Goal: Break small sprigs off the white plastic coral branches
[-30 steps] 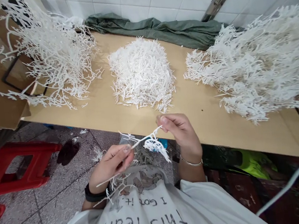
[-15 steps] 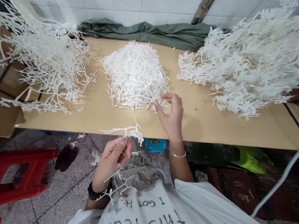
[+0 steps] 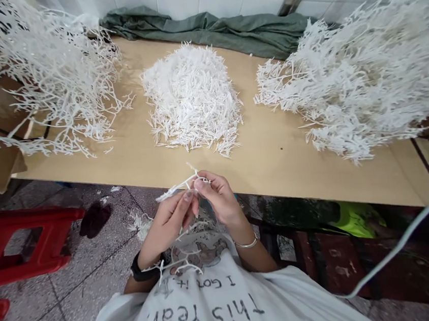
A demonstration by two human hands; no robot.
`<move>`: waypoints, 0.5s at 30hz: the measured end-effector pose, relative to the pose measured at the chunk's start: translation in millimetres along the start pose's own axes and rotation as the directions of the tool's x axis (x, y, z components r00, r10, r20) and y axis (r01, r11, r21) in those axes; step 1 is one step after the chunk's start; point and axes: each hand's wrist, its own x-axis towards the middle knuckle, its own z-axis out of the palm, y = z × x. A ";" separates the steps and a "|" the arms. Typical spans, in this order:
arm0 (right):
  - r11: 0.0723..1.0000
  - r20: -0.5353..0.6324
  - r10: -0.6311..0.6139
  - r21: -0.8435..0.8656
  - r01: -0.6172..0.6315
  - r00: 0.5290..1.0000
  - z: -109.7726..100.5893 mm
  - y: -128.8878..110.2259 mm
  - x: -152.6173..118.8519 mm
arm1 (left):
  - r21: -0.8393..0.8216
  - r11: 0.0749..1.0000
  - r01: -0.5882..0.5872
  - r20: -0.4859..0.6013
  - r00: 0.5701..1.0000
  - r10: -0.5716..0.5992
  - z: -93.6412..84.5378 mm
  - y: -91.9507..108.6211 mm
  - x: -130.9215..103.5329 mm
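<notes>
In my left hand (image 3: 176, 213), thumb and fingers are closed on a thin, forked white artificial branch (image 3: 177, 187), just in front of the table's near edge. Its lower twigs (image 3: 181, 262) hang over my wrist and shirt. My right hand (image 3: 220, 195) meets the left one, thumb and forefinger pinched on the branch's right side. A bit of white shows at those fingertips; whether it is a separate small sprig I cannot tell. Beyond both hands lies a heap of small white sprigs (image 3: 194, 98) on the tan tabletop (image 3: 138, 166).
Bushy white branches stand in a left bundle (image 3: 71, 78) and a right bundle (image 3: 370, 72). Green cloth (image 3: 204, 31) lies along the tiled wall. A red stool (image 3: 31, 241) is on the floor at left. A pale cable (image 3: 407, 247) crosses the lower right.
My right hand has come from the front edge of the sprig heap, toward me and leftward, to the branch. Its fingers have closed there. My left hand keeps hold of the branch.
</notes>
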 end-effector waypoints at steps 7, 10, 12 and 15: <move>0.966 0.392 0.229 0.022 -0.258 0.891 -18.0 -1.0 -7.7 | -0.226 0.972 -0.058 -0.196 0.980 0.013 -20.5 -5.8 -7.0; 0.937 0.522 0.272 0.046 -0.345 0.808 -14.0 2.5 -14.8 | -0.352 0.935 -0.036 -0.183 0.983 -0.031 -23.0 -2.5 -3.8; 0.938 0.466 0.278 0.055 -0.341 0.840 -10.5 5.6 -19.1 | -0.426 0.905 -0.008 -0.178 0.981 -0.076 -22.1 0.7 -1.6; 0.958 0.226 0.245 0.091 -0.271 0.943 -9.1 8.5 -23.8 | -0.450 0.893 0.007 -0.189 0.977 -0.103 -20.8 3.5 -4.1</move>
